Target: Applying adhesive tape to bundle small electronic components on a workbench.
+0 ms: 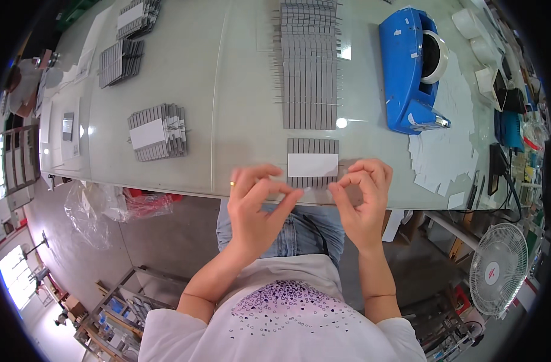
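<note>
In front of me at the table's near edge lies a small row of flat grey bars (pixel 313 181), with a white paper strip (pixel 313 164) across its middle. My left hand (pixel 254 208) is at its lower left, thumb and forefinger pinched. A small whitish, see-through bit (pixel 307 190) shows by those fingertips; it is too small to name. On the lower right, my right hand (pixel 365 196) is curled with thumb and forefinger tips brought together. Whatever these tips hold is hidden. Just beyond lies a long overlapping stack of similar grey bars (pixel 310 90) with thin wires at its sides.
A blue tape dispenser (pixel 402 72) with a roll of tape (pixel 435 57) stands at the right, beside many white paper strips (pixel 444 145). Bundles of grey bars (pixel 158 133) lie at the left. A white fan (pixel 493 271) stands beyond the table's right front corner.
</note>
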### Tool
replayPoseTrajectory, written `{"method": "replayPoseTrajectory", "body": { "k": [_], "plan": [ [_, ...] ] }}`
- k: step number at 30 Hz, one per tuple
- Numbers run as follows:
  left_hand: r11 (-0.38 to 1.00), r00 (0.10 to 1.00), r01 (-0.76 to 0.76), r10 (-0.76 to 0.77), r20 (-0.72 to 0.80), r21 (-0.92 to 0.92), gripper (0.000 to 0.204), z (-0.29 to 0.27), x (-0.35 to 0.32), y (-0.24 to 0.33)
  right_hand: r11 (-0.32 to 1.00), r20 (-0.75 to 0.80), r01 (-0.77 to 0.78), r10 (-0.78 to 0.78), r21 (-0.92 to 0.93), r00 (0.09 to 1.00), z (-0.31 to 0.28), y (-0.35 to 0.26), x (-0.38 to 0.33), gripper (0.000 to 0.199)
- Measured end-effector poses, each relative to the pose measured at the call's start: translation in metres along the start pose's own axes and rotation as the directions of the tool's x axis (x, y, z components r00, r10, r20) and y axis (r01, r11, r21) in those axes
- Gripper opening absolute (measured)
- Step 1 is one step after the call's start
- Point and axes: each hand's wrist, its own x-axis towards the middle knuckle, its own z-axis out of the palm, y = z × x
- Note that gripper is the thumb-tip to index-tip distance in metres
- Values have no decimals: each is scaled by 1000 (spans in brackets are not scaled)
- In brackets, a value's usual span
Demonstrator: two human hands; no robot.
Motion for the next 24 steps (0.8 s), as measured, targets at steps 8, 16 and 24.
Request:
{"method": "replayPoseTrajectory", "body": {
  "k": [8,16,24],
  "plan": [
    [918,969,-181,229,-98,353,18,19,14,-16,992,-118,-18,3,-127,993,18,8,-2,17],
    [910,959,-222,268,-91,350,19,18,9,-20,992,-133,40,-56,-118,989,15,11,-5,19],
    [703,759,-642,640,120,306,28,9,-14,-53,895,-6,421,-427,-148,904,25,17,-22,19]
  ]
}}
